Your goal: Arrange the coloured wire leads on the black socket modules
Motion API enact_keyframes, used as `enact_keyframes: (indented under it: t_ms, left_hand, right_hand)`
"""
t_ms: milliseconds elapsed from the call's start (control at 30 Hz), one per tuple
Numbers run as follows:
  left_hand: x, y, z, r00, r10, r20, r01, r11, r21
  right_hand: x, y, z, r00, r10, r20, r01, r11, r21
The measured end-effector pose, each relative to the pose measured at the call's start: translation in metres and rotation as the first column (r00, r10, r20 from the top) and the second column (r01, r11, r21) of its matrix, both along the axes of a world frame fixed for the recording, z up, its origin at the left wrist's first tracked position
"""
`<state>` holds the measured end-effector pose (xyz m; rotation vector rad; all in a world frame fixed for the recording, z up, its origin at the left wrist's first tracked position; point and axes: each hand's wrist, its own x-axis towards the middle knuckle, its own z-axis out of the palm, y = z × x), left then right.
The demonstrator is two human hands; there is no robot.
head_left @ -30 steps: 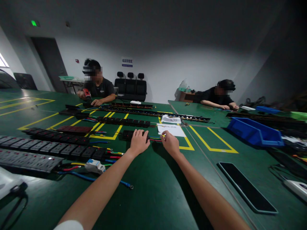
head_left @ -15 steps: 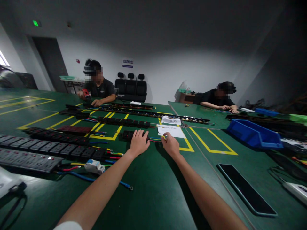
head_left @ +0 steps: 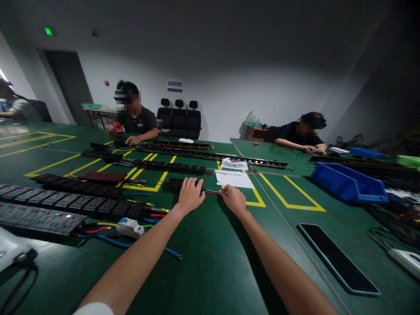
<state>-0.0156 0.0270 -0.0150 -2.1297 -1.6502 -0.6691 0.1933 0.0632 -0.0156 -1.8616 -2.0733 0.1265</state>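
My left hand rests with its fingers curled over the right end of a short black socket block on the green table. My right hand is a little to the right, fingers pinched on the coloured wires that run out of that block. A white paper sheet lies just beyond my right hand.
Long black power strips fill the left side, with a small white breaker and loose wires. A blue bin and a dark flat panel lie to the right. Two people work at the far side; another person shows at the far left edge.
My right hand has slid slightly left and nearer along the wires. My left hand has stayed on the block. A person has come into view at the far left.
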Motion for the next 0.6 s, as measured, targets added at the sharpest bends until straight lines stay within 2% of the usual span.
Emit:
enact_keyframes:
  t_ms: [100,300,600]
  left_hand:
    - [0.0005,-0.0001,0.0003,1.000,-0.005,0.006,0.005,1.000,-0.002]
    - [0.0007,0.0002,-0.0002,1.000,-0.017,0.024,0.017,1.000,0.000]
    - [0.0005,0.0005,-0.0017,1.000,0.000,-0.008,0.000,1.000,0.029]
  right_hand:
    - [-0.0007,-0.0008,-0.0003,1.000,-0.004,0.008,0.004,1.000,-0.002]
    - [-0.0038,-0.0055,0.0021,0.989,-0.138,0.046,0.136,0.990,0.043]
    - [-0.0039,-0.0095,0.0043,0.996,-0.034,0.080,0.029,0.997,0.065]
